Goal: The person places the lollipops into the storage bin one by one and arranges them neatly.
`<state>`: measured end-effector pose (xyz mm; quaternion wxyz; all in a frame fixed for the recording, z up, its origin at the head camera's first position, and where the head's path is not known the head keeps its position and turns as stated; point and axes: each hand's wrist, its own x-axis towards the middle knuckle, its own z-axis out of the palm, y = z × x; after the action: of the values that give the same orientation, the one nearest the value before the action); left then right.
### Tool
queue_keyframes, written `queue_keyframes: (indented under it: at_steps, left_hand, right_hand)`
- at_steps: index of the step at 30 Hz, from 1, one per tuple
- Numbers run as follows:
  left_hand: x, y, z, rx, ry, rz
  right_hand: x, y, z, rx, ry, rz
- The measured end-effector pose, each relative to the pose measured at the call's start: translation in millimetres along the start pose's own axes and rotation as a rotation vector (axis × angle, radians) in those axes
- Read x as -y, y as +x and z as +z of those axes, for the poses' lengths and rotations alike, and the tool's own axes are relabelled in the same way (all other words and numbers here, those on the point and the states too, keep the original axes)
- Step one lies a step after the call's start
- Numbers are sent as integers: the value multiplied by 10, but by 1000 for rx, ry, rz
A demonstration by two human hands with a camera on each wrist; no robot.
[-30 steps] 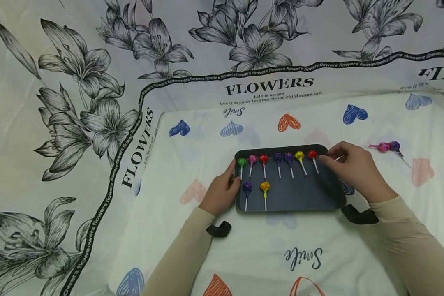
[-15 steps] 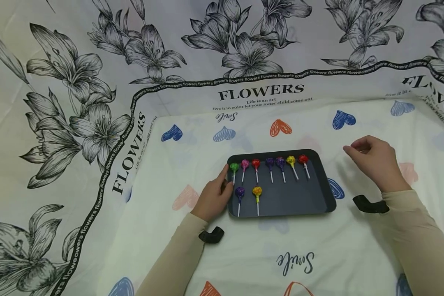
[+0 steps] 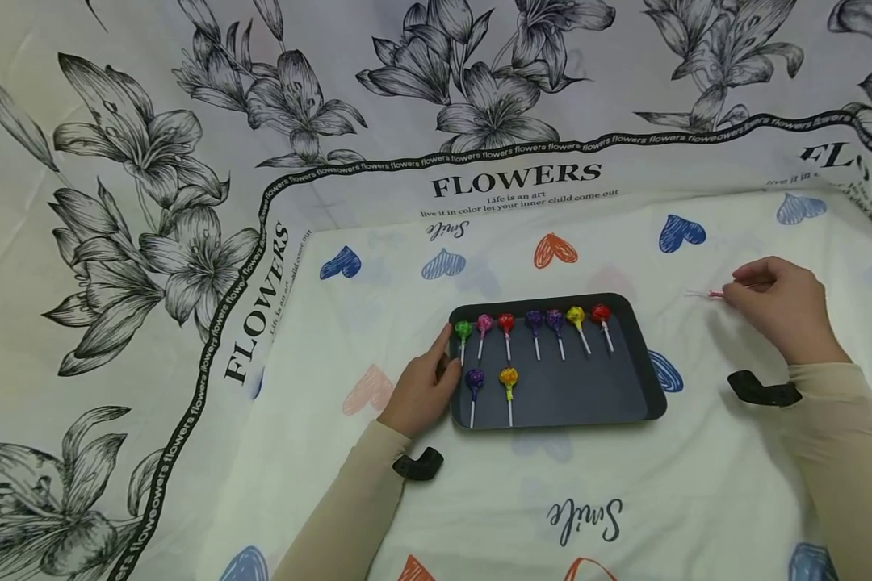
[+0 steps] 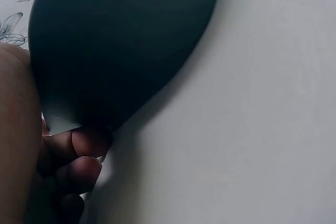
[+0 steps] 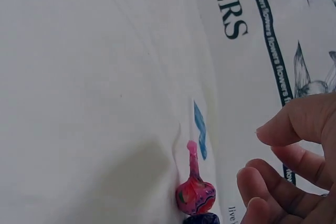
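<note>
My left hand (image 3: 421,391) grips the left edge of a dark grey tray (image 3: 581,399); in the left wrist view its fingers curl at the edge of the tray (image 4: 121,40). Wrapped lollipops lie in it: an upper row running from green (image 3: 463,330) to red (image 3: 601,315), and a purple (image 3: 475,379) and a yellow one (image 3: 509,378) below. My right hand (image 3: 785,311) hovers right of the tray, thumb and fingers apart and holding nothing. Beside it lies a pink lollipop (image 5: 195,195) against a dark purple one (image 5: 202,219), which the hand hides in the head view.
A white cloth (image 3: 407,516) printed with hearts and "Smile" lies under everything, bordered by floral fabric (image 3: 211,250) at the back and left. Black bands show at both wrists. The tray's lower right part is bare.
My right hand has left the tray's upper right corner and moved right, over the two loose lollipops. My left hand stays on the tray. The head view has shifted slightly.
</note>
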<state>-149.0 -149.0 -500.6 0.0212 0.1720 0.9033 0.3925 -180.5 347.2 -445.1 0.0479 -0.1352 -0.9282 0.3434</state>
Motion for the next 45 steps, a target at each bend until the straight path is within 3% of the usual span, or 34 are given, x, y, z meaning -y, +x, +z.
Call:
queue_keyframes:
  at_steps: [4, 10, 13, 20, 32, 45]
  left_hand:
    - [-7, -2, -1, 2, -1, 2]
    - [-8, -5, 2, -2, -9, 17]
    - [-5, -4, 0, -15, -13, 34]
    - [-8, 28, -4, -12, -18, 42]
    - [-17, -6, 17, -16, -33, 8]
    - [-18, -13, 18, -17, -43, 5]
  right_hand:
    - [-68, 22, -65, 9, 28, 70]
    - [-144, 50, -102, 31, 115, 242]
    - [-185, 78, -103, 64, 126, 274]
    - [-328, 118, -101, 134, 89, 218]
    - [-452, 172, -38, 136, -26, 95]
    - [-487, 149, 2, 49, -73, 68]
